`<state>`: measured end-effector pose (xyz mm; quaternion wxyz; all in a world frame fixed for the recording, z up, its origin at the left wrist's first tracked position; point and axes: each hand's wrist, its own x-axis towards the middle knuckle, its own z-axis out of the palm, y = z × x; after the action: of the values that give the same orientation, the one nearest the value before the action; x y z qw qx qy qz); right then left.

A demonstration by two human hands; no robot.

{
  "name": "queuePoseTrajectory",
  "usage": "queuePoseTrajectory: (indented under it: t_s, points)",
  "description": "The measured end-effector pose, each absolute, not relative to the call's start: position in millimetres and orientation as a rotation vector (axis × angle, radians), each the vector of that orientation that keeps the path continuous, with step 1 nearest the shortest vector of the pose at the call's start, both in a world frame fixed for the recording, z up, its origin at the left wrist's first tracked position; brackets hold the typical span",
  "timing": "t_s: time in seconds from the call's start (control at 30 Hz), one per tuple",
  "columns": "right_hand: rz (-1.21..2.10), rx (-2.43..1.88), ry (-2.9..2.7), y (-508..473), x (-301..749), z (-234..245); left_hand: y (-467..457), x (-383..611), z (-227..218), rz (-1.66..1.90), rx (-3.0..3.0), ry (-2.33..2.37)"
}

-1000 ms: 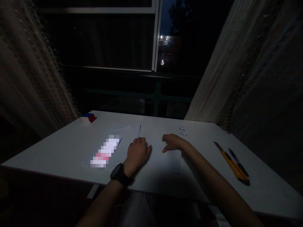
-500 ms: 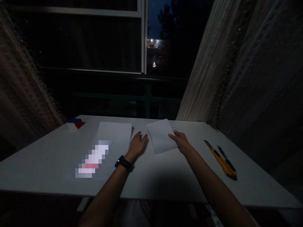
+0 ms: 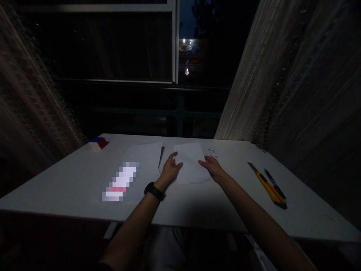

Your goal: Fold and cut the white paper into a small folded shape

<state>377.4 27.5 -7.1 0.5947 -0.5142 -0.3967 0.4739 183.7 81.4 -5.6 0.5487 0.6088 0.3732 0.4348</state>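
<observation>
The right hand (image 3: 213, 168) pinches the right edge of a sheet (image 3: 191, 165) between thumb and fingers, while the left hand (image 3: 170, 168) has its thumb and fingers parted at the left edge; it is too dim to tell whether it grips. The sheet is over the table's (image 3: 64, 184) middle, between the papers (image 3: 146, 155) on the left and the cutter (image 3: 267, 186) and pen (image 3: 275, 183) on the right.
</observation>
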Motion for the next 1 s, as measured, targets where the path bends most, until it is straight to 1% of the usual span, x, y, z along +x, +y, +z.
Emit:
queuePoseTrajectory:
  t_s: [0.1, 0.27, 0.53, 0.6, 0.73, 0.9, 1.0]
  points:
    - [1.151, -1.166, -0.981, 25.4, 379.7, -6.9, 79.5, 184.1, -2.9, 1.04, 1.448, 0.89]
    - [1.289, -1.169, -1.064, 20.0, 383.0, -4.9, 80.5, 183.6, -0.6, 1.087, 1.176, 0.831]
    - [1.352, -1.041, -1.014, 14.1, 386.8, 3.5, 76.7, 177.7, 4.5, 0.809, 1.167, 0.575]
    - [1.449, -1.056, -1.033, 11.2, 391.2, 6.5, 76.2, 177.6, 5.9, 0.832, 1.155, 0.567]
    - [1.634, -1.073, -1.116, 4.3, 399.5, 12.9, 78.8, 177.6, 7.2, 0.991, 1.136, 0.62]
    - [1.635, -1.09, -1.142, 1.4, 406.8, 15.9, 81.9, 175.3, 8.8, 1.107, 1.207, 0.792]
    - [1.627, -1.131, -1.14, 1.9, 411.4, 14.6, 81.1, 174.3, 11.1, 1.114, 1.249, 0.802]
